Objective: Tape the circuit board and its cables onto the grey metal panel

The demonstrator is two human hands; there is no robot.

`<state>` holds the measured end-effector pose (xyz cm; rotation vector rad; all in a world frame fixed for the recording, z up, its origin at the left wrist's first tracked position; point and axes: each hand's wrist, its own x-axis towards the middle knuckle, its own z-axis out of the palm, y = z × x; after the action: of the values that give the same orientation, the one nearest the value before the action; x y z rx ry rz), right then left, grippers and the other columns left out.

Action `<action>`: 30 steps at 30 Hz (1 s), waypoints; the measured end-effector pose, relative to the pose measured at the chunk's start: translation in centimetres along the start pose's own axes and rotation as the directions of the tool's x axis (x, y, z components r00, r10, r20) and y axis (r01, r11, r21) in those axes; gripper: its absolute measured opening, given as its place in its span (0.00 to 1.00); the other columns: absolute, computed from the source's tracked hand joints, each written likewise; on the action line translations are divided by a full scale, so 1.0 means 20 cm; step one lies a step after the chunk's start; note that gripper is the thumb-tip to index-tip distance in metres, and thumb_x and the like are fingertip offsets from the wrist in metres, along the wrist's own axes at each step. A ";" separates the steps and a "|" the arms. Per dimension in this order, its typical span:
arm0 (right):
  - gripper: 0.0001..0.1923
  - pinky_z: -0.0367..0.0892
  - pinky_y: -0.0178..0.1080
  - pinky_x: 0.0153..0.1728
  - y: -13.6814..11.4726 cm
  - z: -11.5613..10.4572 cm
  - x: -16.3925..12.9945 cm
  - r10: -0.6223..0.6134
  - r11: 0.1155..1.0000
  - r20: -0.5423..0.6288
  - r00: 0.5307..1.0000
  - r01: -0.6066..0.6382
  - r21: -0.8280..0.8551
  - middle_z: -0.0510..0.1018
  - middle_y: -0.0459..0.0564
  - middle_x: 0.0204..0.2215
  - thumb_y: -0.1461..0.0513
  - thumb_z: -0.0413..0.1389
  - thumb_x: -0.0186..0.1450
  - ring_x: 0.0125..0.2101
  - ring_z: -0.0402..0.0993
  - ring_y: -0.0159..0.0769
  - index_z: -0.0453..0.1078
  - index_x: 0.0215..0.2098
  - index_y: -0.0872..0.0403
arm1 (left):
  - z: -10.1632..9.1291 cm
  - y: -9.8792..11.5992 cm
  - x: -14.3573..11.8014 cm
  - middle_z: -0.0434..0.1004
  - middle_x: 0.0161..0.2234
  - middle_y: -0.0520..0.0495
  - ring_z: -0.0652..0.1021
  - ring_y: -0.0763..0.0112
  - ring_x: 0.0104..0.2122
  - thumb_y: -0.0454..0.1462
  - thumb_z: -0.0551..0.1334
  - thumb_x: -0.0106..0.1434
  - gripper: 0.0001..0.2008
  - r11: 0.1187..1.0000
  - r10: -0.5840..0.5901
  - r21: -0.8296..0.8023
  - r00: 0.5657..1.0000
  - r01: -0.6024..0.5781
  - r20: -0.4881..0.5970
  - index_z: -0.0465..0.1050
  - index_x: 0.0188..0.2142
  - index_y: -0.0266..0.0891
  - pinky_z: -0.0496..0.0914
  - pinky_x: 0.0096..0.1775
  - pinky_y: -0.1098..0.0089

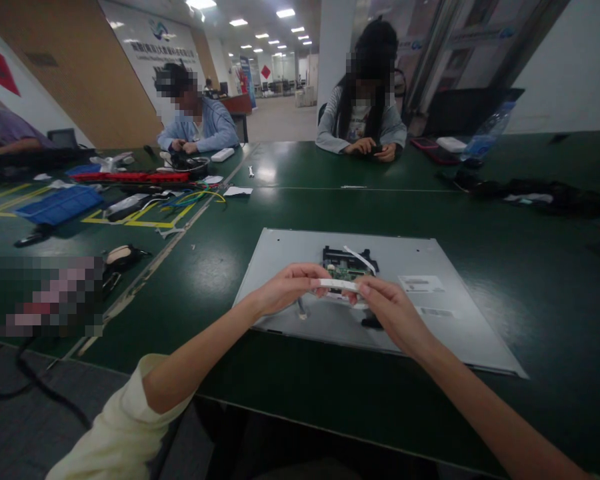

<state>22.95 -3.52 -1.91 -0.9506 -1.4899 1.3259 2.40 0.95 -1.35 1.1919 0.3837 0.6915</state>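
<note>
Hands meet above the near half of a flat grey metal panel (445, 320) lying on the dark green table (260, 387): the left hand (285, 290) and the right hand (390, 310) each pinch one end of a short white flat strip (337, 285), held level between them and clear of the panel. Just beyond the strip, a small green circuit board (347, 267) sits in the panel's open cut-out, with a second white ribbon (360, 258) arching over it. The panel's near edge runs close to the table's front edge; bare green surface lies open to its left, right and far side. A blue plastic tray (60, 205) and coloured wires (197, 198) lie well apart at far left, and seated people work across the table.
</note>
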 end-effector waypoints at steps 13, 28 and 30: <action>0.11 0.64 0.38 0.36 -0.07 0.00 -0.01 -0.118 0.950 -0.095 0.988 0.085 -0.300 0.76 0.49 0.31 0.55 0.53 0.60 0.35 0.70 0.37 0.73 0.29 0.53 | 0.03 0.00 0.02 0.68 0.43 0.45 0.68 0.68 0.45 0.36 0.62 0.56 0.14 0.939 0.229 0.311 0.941 -0.146 -0.250 0.67 0.43 0.39 0.61 0.48 0.66; 0.07 0.52 0.52 0.54 0.00 0.01 0.00 -0.526 0.441 0.071 0.847 0.343 -0.830 0.78 0.49 0.34 0.60 0.54 0.60 0.38 0.72 0.39 0.73 0.34 0.51 | 0.08 -0.06 0.00 0.67 0.39 0.43 0.68 0.66 0.42 0.34 0.50 0.63 0.07 0.332 0.481 0.943 0.865 -0.030 -0.142 0.63 0.41 0.36 0.62 0.45 0.66; 0.07 0.52 0.52 0.54 -0.01 0.01 0.00 -0.527 0.424 0.087 0.845 0.350 -0.835 0.78 0.49 0.34 0.60 0.54 0.60 0.38 0.72 0.39 0.73 0.34 0.51 | 0.08 -0.06 0.00 0.68 0.39 0.43 0.68 0.66 0.41 0.34 0.49 0.64 0.08 0.290 0.482 0.957 0.868 -0.025 -0.124 0.63 0.40 0.36 0.62 0.45 0.66</action>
<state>22.75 -3.57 -1.79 -1.0804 -2.0662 0.0335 3.67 -0.43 -1.92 2.3166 1.0699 1.0626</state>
